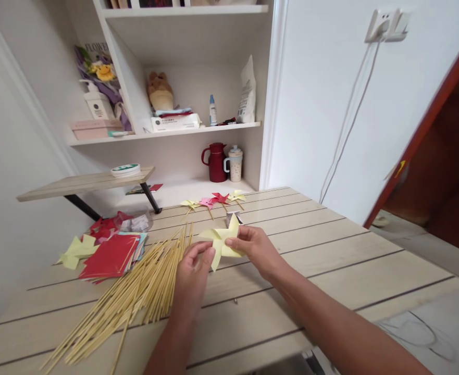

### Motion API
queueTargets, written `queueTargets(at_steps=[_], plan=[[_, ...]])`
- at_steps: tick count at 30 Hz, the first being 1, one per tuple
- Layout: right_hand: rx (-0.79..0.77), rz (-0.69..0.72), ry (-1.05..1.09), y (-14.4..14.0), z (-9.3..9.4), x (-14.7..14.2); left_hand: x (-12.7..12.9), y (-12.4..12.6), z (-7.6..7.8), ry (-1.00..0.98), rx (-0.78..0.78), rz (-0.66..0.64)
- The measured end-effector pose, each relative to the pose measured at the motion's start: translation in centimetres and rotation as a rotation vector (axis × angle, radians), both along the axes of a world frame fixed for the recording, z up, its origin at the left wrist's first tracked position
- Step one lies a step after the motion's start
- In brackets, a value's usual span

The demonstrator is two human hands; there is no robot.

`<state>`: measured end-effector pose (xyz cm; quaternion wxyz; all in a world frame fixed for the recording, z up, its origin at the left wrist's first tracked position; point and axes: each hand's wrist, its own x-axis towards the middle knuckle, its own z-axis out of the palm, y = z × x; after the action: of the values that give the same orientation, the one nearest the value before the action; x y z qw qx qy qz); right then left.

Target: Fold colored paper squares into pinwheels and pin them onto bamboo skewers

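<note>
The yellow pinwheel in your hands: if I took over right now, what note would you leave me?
Left hand and right hand both pinch the yellow paper pinwheel above the wooden table; it has no stick.
Bamboo sticks lie to the left, beside the red paper stack.
Done: four pinwheels on sticks lie at the table's far edge.
Left: this one likely needs a stick.

pinwheel point(222, 241): matt yellow paper, creased. skewers point(135, 291) at 9 o'clock of it: pale bamboo, smooth. table point(331, 260): light wood-grain planks, matt. paper stack point(110, 258): red sheets, slight sheen. jug point(216, 162) at 12 o'clock: glossy red.
</note>
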<state>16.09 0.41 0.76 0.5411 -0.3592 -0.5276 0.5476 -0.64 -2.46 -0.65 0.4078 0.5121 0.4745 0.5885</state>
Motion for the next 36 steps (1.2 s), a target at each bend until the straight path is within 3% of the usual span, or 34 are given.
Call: queueTargets(at_steps=[9, 12, 16, 19, 24, 36], plan=[[0.118, -0.071, -0.234, 0.0, 0.0, 0.2, 0.0, 0.0, -0.3, 0.001, -0.012, 0.044], [0.244, -0.165, -0.397, -0.1, 0.1, 0.2, 0.0, 0.3, -0.5, 0.055, 0.076, 0.132], [0.466, -0.295, -0.637, -0.2, 0.1, 0.3, -0.1, 0.5, -1.0, 0.444, 0.358, 0.421], [0.662, -0.345, -0.793, -0.2, -0.1, 0.4, 0.2, 0.0, -1.2, 0.767, 0.501, 0.541], [0.941, -0.387, -0.965, -0.1, -0.2, 0.3, 0.7, -0.6, -1.0, 0.936, 0.592, 0.561], [1.08, -0.365, -1.073, -0.4, 0.1, -0.7, 0.5, -0.5, -0.8, 0.966, 0.683, 0.549]])
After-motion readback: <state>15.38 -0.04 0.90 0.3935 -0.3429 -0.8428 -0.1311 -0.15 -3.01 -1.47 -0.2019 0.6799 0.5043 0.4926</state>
